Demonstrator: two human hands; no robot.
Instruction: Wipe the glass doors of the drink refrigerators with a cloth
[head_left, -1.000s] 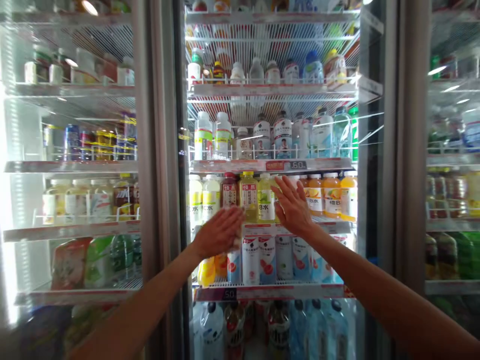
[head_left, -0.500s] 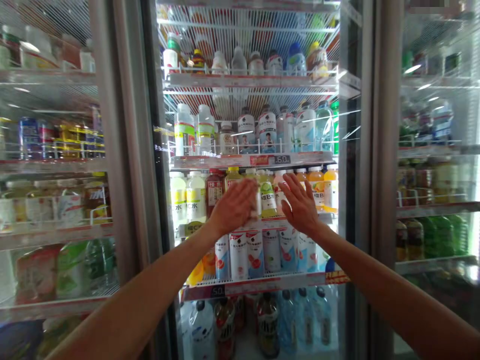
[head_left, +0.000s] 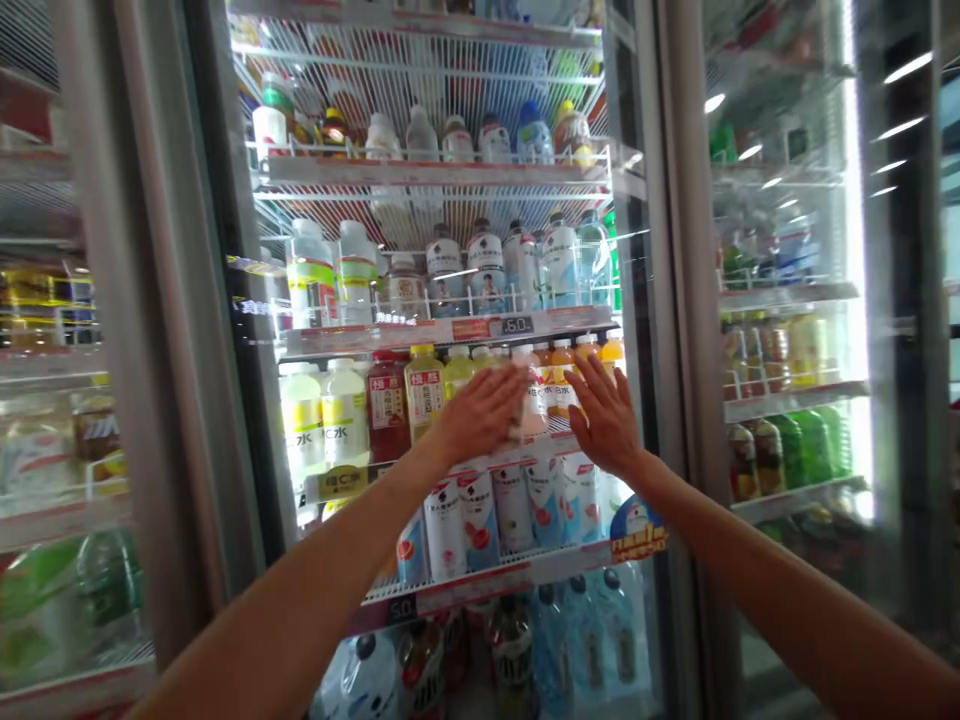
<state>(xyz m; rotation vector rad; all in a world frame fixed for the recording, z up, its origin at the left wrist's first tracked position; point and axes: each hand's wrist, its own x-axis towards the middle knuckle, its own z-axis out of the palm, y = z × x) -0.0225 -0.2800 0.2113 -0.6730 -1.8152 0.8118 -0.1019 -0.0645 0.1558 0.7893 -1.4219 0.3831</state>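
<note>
Now left hand point(head_left: 484, 410) sits higher than second ago, fingers pressed together, flat; pale pink plastic bottle point(head_left: 534, 408) just past fingertips. Right hand point(head_left: 607, 418) alongside, fingers slightly spread before orange plastic bottles point(head_left: 561, 385). Palms seemingly on clear glass fridge door point(head_left: 626, 250); nothing gripped.

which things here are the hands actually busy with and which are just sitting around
In hand: left hand and right hand, both open, flat against the middle cooler front, before the pink bottle.
Sitting about: white bottles, red bottle, blue bottles, side cooler.
</note>
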